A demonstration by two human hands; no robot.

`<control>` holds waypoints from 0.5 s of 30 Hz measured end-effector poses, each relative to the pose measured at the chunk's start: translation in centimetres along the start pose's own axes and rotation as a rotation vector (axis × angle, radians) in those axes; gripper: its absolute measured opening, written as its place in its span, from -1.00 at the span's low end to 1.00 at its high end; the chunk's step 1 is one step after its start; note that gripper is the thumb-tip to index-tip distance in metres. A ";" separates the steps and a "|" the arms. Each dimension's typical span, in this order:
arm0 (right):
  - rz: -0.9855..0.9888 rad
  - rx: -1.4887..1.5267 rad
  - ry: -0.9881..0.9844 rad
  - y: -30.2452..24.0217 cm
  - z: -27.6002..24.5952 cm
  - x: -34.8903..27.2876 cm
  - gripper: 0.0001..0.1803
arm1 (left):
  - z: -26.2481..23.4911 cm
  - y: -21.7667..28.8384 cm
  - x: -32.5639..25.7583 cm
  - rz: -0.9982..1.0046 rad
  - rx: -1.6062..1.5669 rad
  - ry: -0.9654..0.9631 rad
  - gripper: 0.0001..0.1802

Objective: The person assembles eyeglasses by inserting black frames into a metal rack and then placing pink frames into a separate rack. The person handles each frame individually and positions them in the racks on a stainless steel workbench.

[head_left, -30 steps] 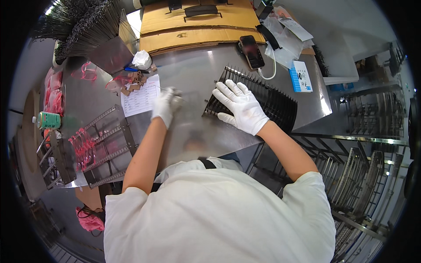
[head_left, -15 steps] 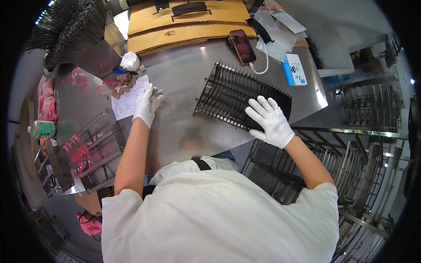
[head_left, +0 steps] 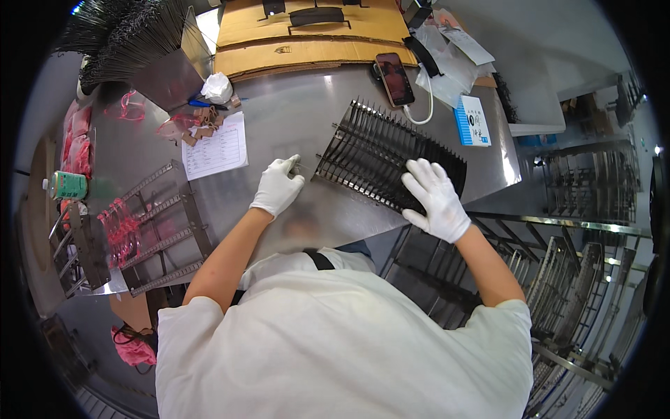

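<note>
A dark metal rack (head_left: 370, 150) with rows of thin slats and upright teeth lies at an angle on the steel table. My right hand (head_left: 438, 202), in a white glove, rests on its right end, fingers stretched out. Just left of the rack's left end is my left hand (head_left: 278, 187), gloved too, with fingers pinched together. A thin wire (head_left: 306, 167) shows faintly at its fingertips, reaching toward the rack. How far it runs into the slats I cannot make out.
Behind lie cardboard (head_left: 307, 52), a phone (head_left: 395, 80) on a white cable and a blue-white card (head_left: 472, 121). Leftward are a printed sheet (head_left: 216, 150), a metal bin (head_left: 164, 77) of dark wires, a green bottle (head_left: 68, 186) and a ladder-like metal frame (head_left: 164, 230).
My left hand has moved right and toward me, away from the paper and close to the rack's left end. My right hand stays on the rack, nearly still. The view has shifted slightly.
</note>
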State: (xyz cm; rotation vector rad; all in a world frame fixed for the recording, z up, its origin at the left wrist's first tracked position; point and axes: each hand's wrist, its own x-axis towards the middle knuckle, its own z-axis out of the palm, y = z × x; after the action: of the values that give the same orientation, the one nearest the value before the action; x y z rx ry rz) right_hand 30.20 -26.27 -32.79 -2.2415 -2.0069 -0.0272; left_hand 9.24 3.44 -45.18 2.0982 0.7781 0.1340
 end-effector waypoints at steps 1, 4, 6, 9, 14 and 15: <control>-0.009 0.010 0.026 0.0 -0.9 -0.3 -0.22 | -0.3 -0.4 0.3 0.009 -0.001 -0.006 -0.43; 0.048 -0.082 0.000 0.5 -1.2 -3.0 -0.22 | -0.5 -1.2 0.3 0.030 0.008 -0.029 -0.43; 0.087 -0.064 -0.108 0.8 1.0 -5.4 -0.10 | -0.7 -0.7 0.2 0.065 0.042 -0.043 -0.43; 0.104 -0.069 -0.113 0.6 1.2 -4.8 -0.04 | 0.3 0.0 -0.3 0.150 0.135 -0.005 -0.46; 0.074 -0.021 -0.024 0.9 1.9 -5.0 -0.05 | 2.4 1.3 -0.8 0.172 0.418 0.151 -0.60; 0.067 0.012 0.000 1.2 2.0 -5.4 -0.05 | 2.4 1.4 -0.9 0.177 0.475 0.147 -0.62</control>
State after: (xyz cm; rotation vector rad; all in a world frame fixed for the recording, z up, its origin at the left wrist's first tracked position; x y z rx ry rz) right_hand 30.62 -31.55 -35.47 -2.3001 -1.9252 -0.0089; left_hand 10.09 0.64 -45.47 2.6329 0.7624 0.2181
